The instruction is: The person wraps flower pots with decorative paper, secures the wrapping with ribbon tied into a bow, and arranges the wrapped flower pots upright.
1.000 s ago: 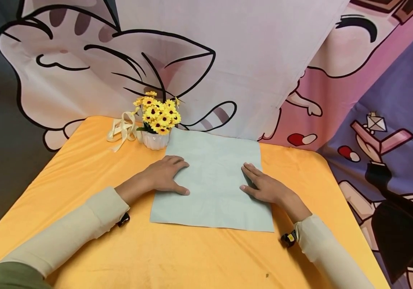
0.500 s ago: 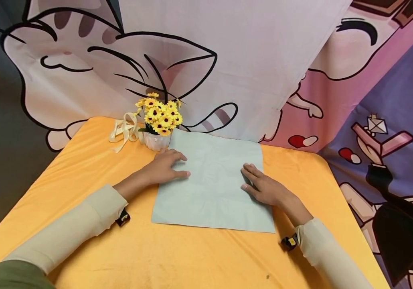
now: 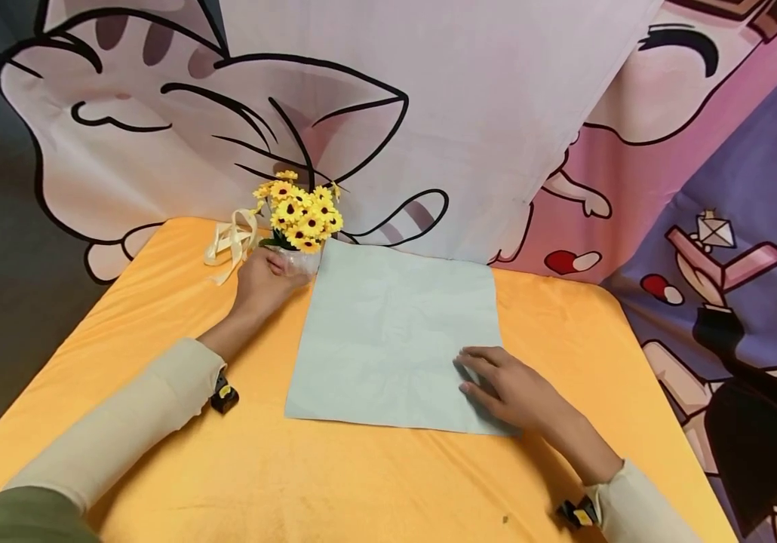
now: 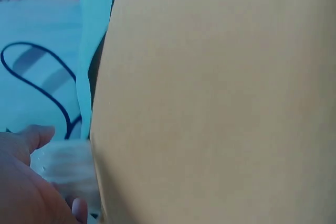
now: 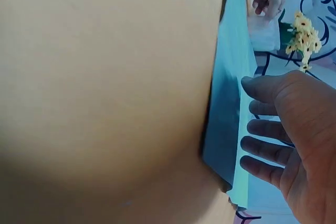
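Observation:
A white flower pot [image 3: 302, 262] with yellow artificial flowers [image 3: 298, 215] stands at the back left of the table. My left hand [image 3: 268, 280] is at the pot's near left side, thumb and fingers round it; in the left wrist view the pot [image 4: 68, 169] shows between thumb and a fingertip. A pale blue-green square sheet [image 3: 395, 332] lies flat in front of me, its far left corner beside the pot. At the sheet's right edge, my right hand [image 3: 514, 388] has its fingers loosely extended over the surface, as the right wrist view also shows.
A loosely looped cream ribbon [image 3: 232, 240] lies left of the pot. The yellow cloth [image 3: 361, 483] covers the table, and a printed cartoon backdrop [image 3: 483, 136] hangs right behind its far edge. Small black cameras sit at both wrists.
My left hand has left the sheet's left edge and moved up and left to the flower pot. My right hand has slid nearer along the sheet's right side. The sheet stays in place.

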A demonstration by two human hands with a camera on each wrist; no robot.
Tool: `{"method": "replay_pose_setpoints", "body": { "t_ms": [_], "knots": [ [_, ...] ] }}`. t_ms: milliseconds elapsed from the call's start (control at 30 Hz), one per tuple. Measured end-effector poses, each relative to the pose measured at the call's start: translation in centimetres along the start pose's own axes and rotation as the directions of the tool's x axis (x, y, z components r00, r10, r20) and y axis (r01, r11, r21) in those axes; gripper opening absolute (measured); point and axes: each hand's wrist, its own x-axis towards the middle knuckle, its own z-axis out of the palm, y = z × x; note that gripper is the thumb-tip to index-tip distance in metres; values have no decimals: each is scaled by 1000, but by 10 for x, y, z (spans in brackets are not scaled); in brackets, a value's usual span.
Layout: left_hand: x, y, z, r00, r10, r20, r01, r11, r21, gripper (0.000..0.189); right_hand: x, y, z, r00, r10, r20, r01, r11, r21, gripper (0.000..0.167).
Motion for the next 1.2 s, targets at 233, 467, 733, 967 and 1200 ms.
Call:
{"method": "replay_pose_setpoints", "body": {
  "t_ms": [233,467,733,967,1200],
  "knots": [
    [14,1,-3,998,-49,-40,49,999,3,106,-30,-15,-6,999,-10,-42,9,1000,-25,39],
    [27,-1,-2,999,-53,-4,53,998,20,124,-46,-19,-7,999,7,-35,-7,1000,0,32],
    [43,-20,-1,994,-84,72,86,996,-30,130,-49,-23,2,1000,6,-16,-6,1000,-10,31],
    [45,-16,-4,990,-70,121,79,994,-71,130,-47,-24,1,1000,17,-11,-18,1000,-7,30],
    [47,-15,-5,989,-58,135,68,995,-77,136,-47,-26,-1,1000,15,6,-15,999,28,27]
  ]
}}
